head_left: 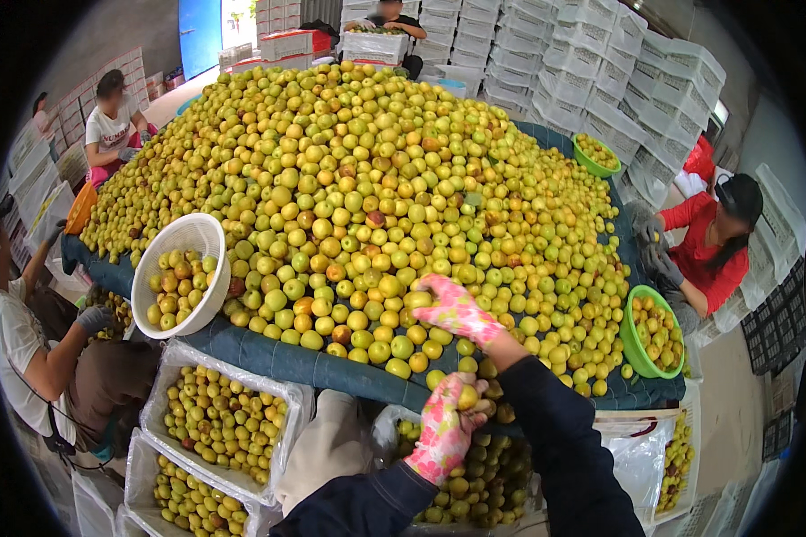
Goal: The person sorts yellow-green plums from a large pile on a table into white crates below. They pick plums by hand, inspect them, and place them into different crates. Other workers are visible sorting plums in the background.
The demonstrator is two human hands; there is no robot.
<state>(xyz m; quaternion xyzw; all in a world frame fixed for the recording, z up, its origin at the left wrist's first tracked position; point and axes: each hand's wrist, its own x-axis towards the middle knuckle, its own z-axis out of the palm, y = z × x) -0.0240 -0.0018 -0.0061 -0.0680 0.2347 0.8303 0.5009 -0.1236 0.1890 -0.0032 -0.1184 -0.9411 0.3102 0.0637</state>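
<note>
A big heap of small round yellow-green fruits (369, 201), some with brown patches, covers a table spread with dark blue-green cloth (295, 359). My right hand (458, 310), in a pink flowered glove with bare fingertips, reaches over the near part of the heap, its fingers around a yellow-green fruit (418, 299). Lower down, by the table's near edge, my left hand (446, 419) in a matching glove holds a yellow fruit (468, 397) in its fingers. Beneath my hands, a plastic-lined crate of fruits (477, 476) is partly hidden by my forearms.
A white plastic basket (223, 268) of fruits tilts at the table's left edge; lined crates (302, 409) stand below. A green basket (628, 335) is at right. Co-workers sit at left (47, 356), right (705, 235), far left (111, 124) and back (393, 20). Wrapped crates (577, 60) are stacked behind.
</note>
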